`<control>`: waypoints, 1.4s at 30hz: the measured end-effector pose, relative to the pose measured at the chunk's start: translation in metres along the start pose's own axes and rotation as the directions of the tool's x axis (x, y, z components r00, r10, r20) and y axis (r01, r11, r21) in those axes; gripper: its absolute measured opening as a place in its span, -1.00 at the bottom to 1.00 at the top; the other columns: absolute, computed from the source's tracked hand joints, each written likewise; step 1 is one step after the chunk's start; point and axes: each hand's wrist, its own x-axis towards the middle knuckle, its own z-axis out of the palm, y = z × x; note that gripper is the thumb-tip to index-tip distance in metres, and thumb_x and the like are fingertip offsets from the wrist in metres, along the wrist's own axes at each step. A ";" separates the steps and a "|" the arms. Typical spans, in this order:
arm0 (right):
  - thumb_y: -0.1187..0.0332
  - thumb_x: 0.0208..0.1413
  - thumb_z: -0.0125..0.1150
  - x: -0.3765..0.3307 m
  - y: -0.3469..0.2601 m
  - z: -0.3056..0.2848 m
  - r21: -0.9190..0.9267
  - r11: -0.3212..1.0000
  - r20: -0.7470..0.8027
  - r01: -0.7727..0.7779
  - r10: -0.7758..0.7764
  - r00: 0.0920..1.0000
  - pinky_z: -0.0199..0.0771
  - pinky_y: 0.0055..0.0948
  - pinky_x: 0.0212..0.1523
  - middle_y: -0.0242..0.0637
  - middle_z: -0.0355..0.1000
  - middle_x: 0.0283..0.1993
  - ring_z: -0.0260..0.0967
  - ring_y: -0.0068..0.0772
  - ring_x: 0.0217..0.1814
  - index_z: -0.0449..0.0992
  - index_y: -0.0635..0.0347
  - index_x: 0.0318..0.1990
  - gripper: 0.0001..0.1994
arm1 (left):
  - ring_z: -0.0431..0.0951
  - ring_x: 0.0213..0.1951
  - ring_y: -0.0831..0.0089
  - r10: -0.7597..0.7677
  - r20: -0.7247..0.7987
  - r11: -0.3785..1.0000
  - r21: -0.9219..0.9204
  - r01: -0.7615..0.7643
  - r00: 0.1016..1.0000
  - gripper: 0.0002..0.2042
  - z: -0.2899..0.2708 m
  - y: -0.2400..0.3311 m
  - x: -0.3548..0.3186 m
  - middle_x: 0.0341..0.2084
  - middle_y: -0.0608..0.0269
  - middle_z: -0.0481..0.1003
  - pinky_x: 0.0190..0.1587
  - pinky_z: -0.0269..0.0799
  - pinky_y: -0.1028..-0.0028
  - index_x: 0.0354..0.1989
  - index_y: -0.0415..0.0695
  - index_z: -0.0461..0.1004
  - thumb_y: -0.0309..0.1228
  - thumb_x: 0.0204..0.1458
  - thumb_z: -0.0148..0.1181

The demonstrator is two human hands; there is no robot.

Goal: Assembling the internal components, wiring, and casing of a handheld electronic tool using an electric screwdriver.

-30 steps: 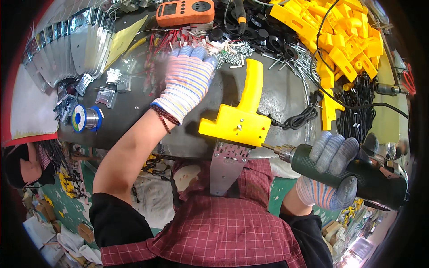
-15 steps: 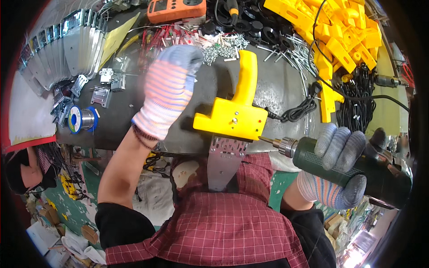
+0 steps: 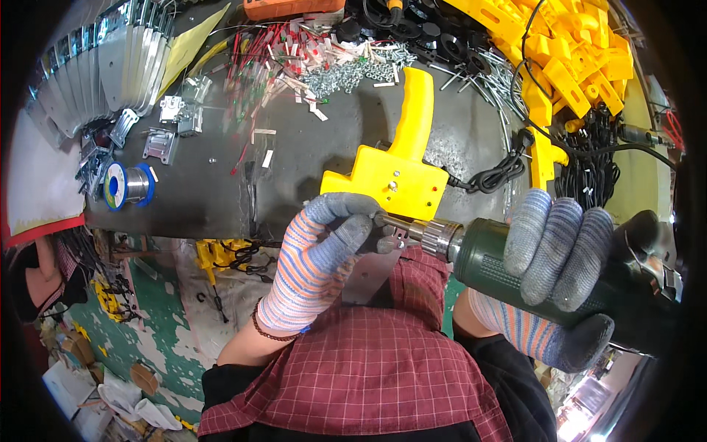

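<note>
My right hand [image 3: 556, 258], in a striped grey-palmed glove, is wrapped round a dark green electric screwdriver [image 3: 486, 258] whose bit points left. At the bit's tip is my left hand [image 3: 324, 250], gloved alike, thumb and fingertips pinched together. Whatever lies between them is too small or hidden to name. Just beyond the fingers a yellow plastic handle housing [image 3: 405, 169] lies on the bench, its grip pointing away, with small screws in its face. A grey metal plate [image 3: 364, 278] extends from it toward me, partly covered by my left hand. A black cord [image 3: 497, 175] leaves its right side.
Small nuts and screws [image 3: 339, 77] and red-leaded parts [image 3: 254, 62] lie behind the housing. Yellow housings [image 3: 571, 59] are heaped far right, beside black cords [image 3: 589, 169]. A solder spool [image 3: 131, 186] and metal blades [image 3: 110, 66] are at the left.
My left hand has come from the small-parts pile down to the screwdriver's tip, its fingers now pinched there. The screwdriver has shifted slightly left, still in my right hand.
</note>
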 end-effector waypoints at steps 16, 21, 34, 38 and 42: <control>-0.05 0.11 0.17 -0.008 -0.015 -0.029 -0.053 0.997 -0.065 0.063 -0.067 0.996 0.30 -0.38 -0.17 -0.35 0.28 -0.30 0.18 -0.41 -0.26 0.17 0.21 0.34 -0.26 | 0.52 -0.09 0.54 0.097 0.019 0.982 0.162 -0.099 0.995 -0.80 0.005 -0.006 0.002 -0.16 0.27 0.59 0.07 0.39 0.50 -0.05 -0.23 0.58 -0.53 0.16 0.20; -0.02 0.13 0.18 -0.012 -0.018 -0.026 -0.075 0.994 -0.088 0.083 -0.090 0.992 0.31 -0.37 -0.19 -0.37 0.27 -0.33 0.19 -0.42 -0.29 0.14 0.19 0.37 -0.26 | 0.52 -0.10 0.54 0.139 0.044 0.973 0.178 -0.145 0.989 -0.79 0.007 -0.008 0.003 -0.17 0.25 0.59 0.06 0.40 0.49 -0.03 -0.23 0.55 -0.54 0.16 0.20; 0.09 0.17 0.21 -0.017 -0.011 -0.037 -0.200 0.975 -0.148 0.099 -0.130 0.980 0.33 -0.36 -0.28 -0.43 0.28 -0.41 0.23 -0.45 -0.43 0.05 0.11 0.46 -0.24 | 0.55 -0.29 0.08 0.553 0.434 -0.344 0.897 -0.279 0.712 -0.60 -0.029 0.015 0.035 -0.36 0.01 0.52 -0.26 0.47 0.20 -0.02 -0.22 0.49 -0.21 0.07 0.31; 0.29 0.04 0.41 -0.016 -0.024 -0.026 -0.207 0.978 -0.236 -0.019 -0.031 0.971 0.50 -0.21 -0.27 -0.24 0.44 -0.37 0.43 -0.23 -0.36 0.37 0.23 0.03 -0.54 | 0.53 -0.31 0.09 0.491 0.322 -0.168 0.947 -0.275 0.810 -0.63 -0.022 0.016 0.038 -0.39 0.01 0.51 -0.19 0.46 0.21 -0.13 -0.24 0.47 -0.19 0.05 0.33; 0.29 0.08 0.39 -0.012 -0.022 -0.030 -0.281 0.950 -0.125 0.135 -0.176 0.976 0.46 -0.27 -0.35 -0.31 0.43 -0.40 0.41 -0.31 -0.43 0.38 0.18 0.09 -0.55 | 0.36 -0.31 0.48 0.287 -0.014 0.638 0.749 -0.180 0.958 -0.64 -0.001 -0.008 0.031 -0.34 0.21 0.36 -0.19 0.38 0.43 -0.11 -0.20 0.32 -0.28 0.09 0.34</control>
